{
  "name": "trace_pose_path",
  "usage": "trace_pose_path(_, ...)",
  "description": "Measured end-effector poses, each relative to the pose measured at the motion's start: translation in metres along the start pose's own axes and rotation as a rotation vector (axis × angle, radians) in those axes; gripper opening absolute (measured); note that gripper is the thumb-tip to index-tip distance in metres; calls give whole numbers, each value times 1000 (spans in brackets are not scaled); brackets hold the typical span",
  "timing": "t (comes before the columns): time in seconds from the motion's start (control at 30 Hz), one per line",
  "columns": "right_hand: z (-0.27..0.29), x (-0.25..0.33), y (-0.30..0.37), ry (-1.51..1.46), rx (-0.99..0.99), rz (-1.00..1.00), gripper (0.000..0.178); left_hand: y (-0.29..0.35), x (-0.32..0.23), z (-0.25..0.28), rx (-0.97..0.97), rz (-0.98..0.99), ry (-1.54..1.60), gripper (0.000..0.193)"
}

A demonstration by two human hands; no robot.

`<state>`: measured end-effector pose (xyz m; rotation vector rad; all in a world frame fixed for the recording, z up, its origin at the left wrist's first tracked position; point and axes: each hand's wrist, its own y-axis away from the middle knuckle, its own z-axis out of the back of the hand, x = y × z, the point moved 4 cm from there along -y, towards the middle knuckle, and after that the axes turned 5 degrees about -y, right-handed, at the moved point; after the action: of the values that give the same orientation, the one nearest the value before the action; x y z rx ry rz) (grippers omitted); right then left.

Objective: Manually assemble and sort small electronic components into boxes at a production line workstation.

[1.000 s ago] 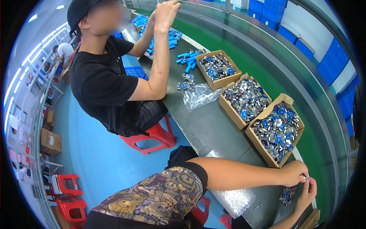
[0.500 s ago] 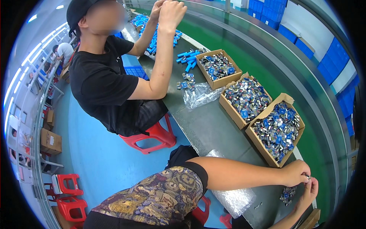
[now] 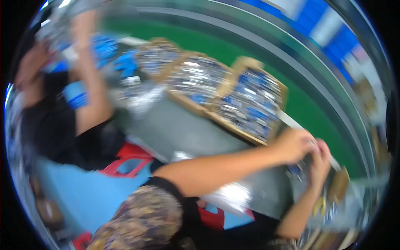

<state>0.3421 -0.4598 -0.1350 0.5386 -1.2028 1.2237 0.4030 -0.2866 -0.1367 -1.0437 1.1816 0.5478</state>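
Observation:
My left hand [image 3: 292, 146] and my right hand [image 3: 319, 163] meet fingertip to fingertip above the bench's right part. Both are closed in a pinch around a small silvery piece [image 3: 310, 142], too blurred to name. Just below them on the bench lies a small pile of blue and metallic parts [image 3: 296, 171]. The nearest cardboard box [image 3: 237, 132], left of my hands, is filled with small blue-and-silver parts [image 3: 252, 102].
Two more cardboard boxes of similar parts, a middle one [image 3: 185, 101] and a far one [image 3: 160, 41], continue the row. Clear plastic bags [image 3: 233, 196] lie by the near edge. A co-worker's arm [image 3: 89, 79] is at the left. Another carton [image 3: 339, 183] stands right of my hands.
The whole view has swung to the right and blurred, so the boxes and co-worker appear farther left. My hands stay together, pinching the small piece.

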Motion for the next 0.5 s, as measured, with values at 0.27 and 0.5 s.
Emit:
trace_pose_path(0.27,-17,18,-5,-496,107,-64,13,-1,0,-1,124,184,266,26)
trace_pose_path(0.5,-12,18,0,-629,134,-135,14,-1,0,-9,103,211,264,27)
